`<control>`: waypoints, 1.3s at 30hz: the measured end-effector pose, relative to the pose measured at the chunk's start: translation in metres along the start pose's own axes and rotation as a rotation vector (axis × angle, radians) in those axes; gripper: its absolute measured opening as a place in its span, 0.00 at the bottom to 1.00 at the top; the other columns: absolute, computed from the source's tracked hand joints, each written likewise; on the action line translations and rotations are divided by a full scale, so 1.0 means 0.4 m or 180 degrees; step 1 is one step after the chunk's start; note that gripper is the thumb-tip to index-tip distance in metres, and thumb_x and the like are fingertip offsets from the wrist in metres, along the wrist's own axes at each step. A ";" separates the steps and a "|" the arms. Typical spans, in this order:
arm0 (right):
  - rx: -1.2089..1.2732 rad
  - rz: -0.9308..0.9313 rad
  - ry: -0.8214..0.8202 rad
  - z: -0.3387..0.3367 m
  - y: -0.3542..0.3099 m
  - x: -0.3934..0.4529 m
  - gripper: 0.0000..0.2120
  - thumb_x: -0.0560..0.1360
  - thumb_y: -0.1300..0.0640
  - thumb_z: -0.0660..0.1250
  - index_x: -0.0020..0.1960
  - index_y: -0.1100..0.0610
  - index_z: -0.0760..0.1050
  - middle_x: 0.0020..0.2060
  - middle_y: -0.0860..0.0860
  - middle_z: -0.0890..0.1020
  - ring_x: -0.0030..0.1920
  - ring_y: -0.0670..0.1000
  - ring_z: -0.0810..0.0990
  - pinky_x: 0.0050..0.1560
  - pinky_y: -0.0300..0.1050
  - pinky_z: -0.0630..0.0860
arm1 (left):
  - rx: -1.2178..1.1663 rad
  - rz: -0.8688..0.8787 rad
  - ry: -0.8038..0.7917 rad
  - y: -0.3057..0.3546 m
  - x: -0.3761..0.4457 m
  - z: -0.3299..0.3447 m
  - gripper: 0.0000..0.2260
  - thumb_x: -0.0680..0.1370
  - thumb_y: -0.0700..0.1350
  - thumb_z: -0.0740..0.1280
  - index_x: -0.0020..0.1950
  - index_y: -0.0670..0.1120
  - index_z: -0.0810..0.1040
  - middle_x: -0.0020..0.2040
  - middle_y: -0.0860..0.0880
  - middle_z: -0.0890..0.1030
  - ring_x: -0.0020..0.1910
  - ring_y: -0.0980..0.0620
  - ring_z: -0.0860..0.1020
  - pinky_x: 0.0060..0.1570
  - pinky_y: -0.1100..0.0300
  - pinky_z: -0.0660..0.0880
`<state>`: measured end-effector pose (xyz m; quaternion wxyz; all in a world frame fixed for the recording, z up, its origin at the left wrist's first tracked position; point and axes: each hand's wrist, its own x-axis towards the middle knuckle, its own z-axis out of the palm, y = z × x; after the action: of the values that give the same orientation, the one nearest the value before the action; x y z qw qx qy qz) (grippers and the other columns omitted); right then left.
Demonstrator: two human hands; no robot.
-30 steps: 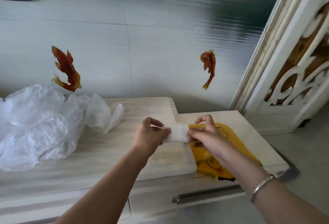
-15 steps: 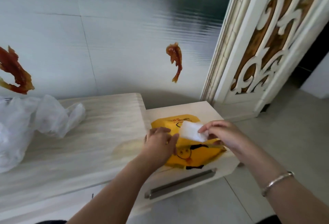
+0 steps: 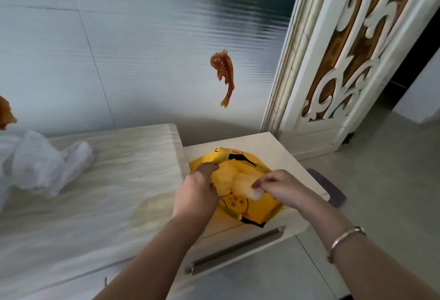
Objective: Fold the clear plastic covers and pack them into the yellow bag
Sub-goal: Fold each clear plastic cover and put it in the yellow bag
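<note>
Left hand point(image 3: 195, 195) is gripping the yellow bag point(image 3: 247, 206) rim at 10 o'clock; right hand point(image 3: 283, 186) is pinching the folded cover point(image 3: 253, 193) at the mouth. Bag is sitting on the lower cabinet top point(image 3: 273, 147), near its front edge.

Yellow bag point(image 3: 252, 211), black cartoon print; white folded cover point(image 3: 253, 194); orange fish decal point(image 3: 225, 74).

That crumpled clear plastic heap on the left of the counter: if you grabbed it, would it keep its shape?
Probably not. The plastic heap lies in soft, irregular folds, so it looks floppy. Thin and see-through, it is likely very light. Its sheen suggests it may slide on the counter.
</note>
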<state>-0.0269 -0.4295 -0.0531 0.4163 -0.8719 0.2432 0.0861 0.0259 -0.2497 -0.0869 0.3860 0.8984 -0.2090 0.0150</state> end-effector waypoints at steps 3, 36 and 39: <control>0.0424 -0.0027 0.0101 0.050 -0.026 0.042 0.09 0.77 0.54 0.66 0.54 0.51 0.82 0.58 0.49 0.77 0.62 0.53 0.73 0.65 0.52 0.71 | 0.0010 0.0068 0.0099 -0.010 0.001 -0.003 0.24 0.73 0.32 0.61 0.68 0.48 0.74 0.68 0.49 0.74 0.63 0.47 0.74 0.59 0.58 0.72; -0.0077 -0.0364 -0.0131 0.070 -0.093 -0.075 0.17 0.77 0.64 0.54 0.43 0.51 0.79 0.42 0.49 0.84 0.38 0.49 0.82 0.40 0.42 0.75 | 0.0333 -0.0109 -0.0860 -0.013 -0.077 -0.079 0.17 0.78 0.38 0.57 0.60 0.54 0.77 0.74 0.53 0.67 0.78 0.50 0.49 0.76 0.50 0.47; 0.0159 -0.0558 -0.0191 0.124 -0.169 -0.073 0.16 0.77 0.64 0.54 0.43 0.54 0.79 0.40 0.50 0.85 0.36 0.50 0.82 0.37 0.42 0.75 | 0.0343 -0.0322 -0.0496 -0.047 -0.092 -0.157 0.16 0.78 0.38 0.58 0.58 0.53 0.79 0.67 0.51 0.75 0.75 0.50 0.58 0.73 0.58 0.56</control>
<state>-0.0161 -0.3448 -0.0281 0.4509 -0.8762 0.1553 0.0693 0.0080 -0.1808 -0.0626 0.3200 0.9257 -0.1917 -0.0631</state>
